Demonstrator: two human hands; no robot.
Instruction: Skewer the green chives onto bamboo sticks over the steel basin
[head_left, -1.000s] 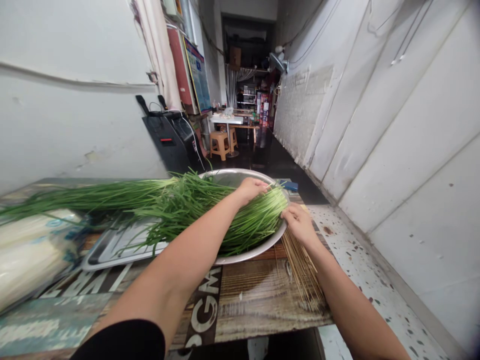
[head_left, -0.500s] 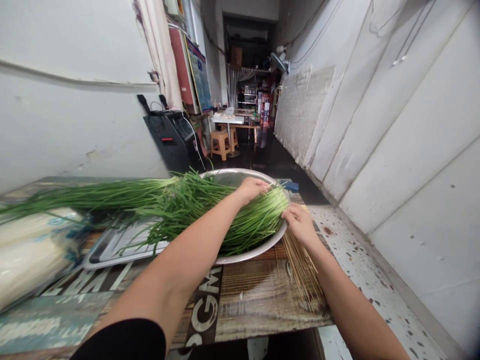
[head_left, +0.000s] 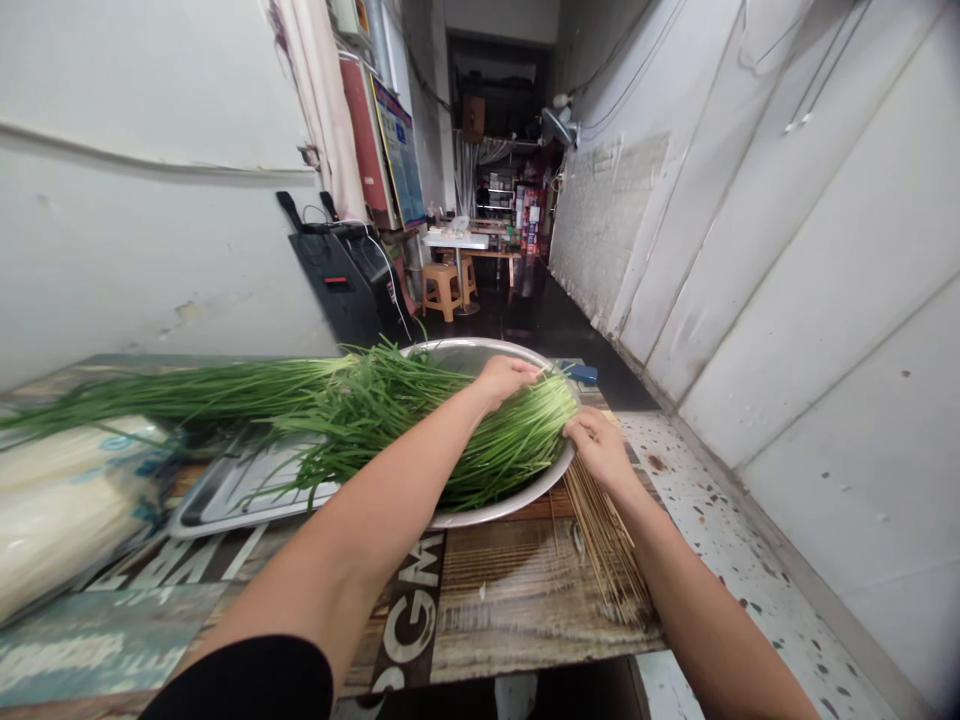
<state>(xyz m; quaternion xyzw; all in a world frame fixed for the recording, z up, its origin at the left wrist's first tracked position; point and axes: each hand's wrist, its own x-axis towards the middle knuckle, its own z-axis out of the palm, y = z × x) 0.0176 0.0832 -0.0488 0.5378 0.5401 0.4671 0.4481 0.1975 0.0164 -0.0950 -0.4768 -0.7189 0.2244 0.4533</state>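
Observation:
Long garlic chives (head_left: 495, 450) fill a wide metal basin (head_left: 480, 519), their pale stalk ends at the right and green leaves spilling over the left side. My left hand (head_left: 506, 381) reaches over the bunch, thumb and fingers pinched on pale chive stalks near the far rim. At the right rim, my right hand (head_left: 596, 440) is closed beside the cut ends of the chives. What its fingertips hold is hidden. Thin bamboo skewers (head_left: 604, 540) lie on the table under my right wrist.
A metal tray (head_left: 225, 500) sits left of the basin, partly under leaves. More chives (head_left: 187, 390) lie behind a plastic-wrapped white package (head_left: 75, 510). A blue object (head_left: 580, 373) rests past the basin. The patterned table (head_left: 517, 610) ends near the right-hand floor.

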